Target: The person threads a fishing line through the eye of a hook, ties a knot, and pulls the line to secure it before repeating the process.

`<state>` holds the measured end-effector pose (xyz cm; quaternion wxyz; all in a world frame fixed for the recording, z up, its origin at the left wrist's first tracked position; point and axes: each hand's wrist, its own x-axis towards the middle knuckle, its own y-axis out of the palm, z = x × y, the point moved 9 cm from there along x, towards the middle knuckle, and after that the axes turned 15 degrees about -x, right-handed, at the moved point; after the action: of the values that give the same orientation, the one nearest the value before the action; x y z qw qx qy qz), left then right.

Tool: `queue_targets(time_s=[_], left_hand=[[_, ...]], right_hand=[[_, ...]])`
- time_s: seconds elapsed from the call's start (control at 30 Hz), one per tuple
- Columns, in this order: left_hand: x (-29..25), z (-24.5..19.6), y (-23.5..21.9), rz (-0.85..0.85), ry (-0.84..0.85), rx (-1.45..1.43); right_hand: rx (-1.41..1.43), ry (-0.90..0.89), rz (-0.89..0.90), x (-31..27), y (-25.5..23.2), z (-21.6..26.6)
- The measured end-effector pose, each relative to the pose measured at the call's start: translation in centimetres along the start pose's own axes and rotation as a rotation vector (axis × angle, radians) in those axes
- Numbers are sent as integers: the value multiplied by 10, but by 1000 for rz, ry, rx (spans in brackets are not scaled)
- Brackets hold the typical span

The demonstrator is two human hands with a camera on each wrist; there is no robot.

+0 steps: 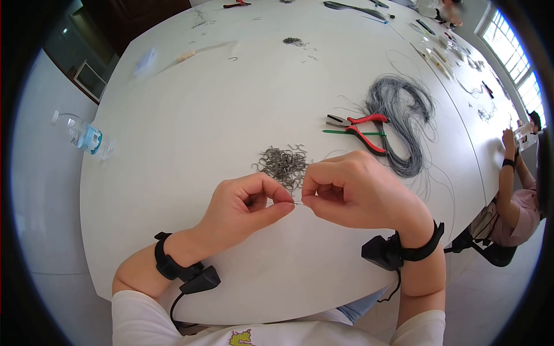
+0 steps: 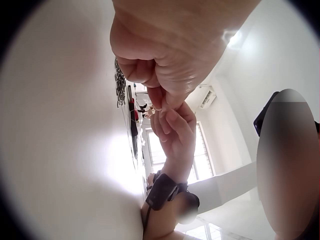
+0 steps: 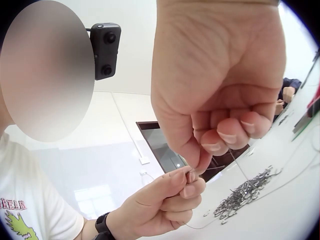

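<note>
Both hands meet fingertip to fingertip just in front of a pile of small metal hooks [image 1: 283, 167] on the table. My left hand [image 1: 245, 202] pinches a thin grey line between thumb and index finger. Close beside it, my right hand [image 1: 360, 190] also pinches the line, its other fingers curled. In the right wrist view, strands of the line [image 3: 241, 167] run out from the fingers past the pile. Whatever sits right between the fingertips is mostly hidden; I cannot tell whether a hook is there.
Beyond my right hand lie red-handled pliers [image 1: 369, 142] against a hank of grey line [image 1: 404, 95] bound by a green tie. A plastic bottle [image 1: 86, 136] is at the left edge. Another small hook pile [image 1: 294, 41] lies farther back. Another person [image 1: 516, 202] sits at right.
</note>
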<state>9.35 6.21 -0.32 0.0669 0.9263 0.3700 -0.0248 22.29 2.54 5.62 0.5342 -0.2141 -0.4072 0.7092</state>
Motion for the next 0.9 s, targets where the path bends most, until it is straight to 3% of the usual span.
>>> queue_targets(time_s=[0.27,0.33,0.43,0.57,0.63,0.9], left_hand=[[0,0,0,3,-5,-23],[1,8,-5,-28,-57,-102],[2,7,-6,-43,-79,-241],[3,6,-8,-42,-99,-285],[3,5,-8,-37,-85,-341],[3,7,-10,-32,-107,-323]], right_hand=[[-8,-58,18,1,4,3],[-8,38,-156,-1,-9,-1],[-2,106,-161,0,-14,-1],[94,63,-109,2,2,3],[63,-54,-214,3,5,6],[-113,-125,-306,3,5,14]])
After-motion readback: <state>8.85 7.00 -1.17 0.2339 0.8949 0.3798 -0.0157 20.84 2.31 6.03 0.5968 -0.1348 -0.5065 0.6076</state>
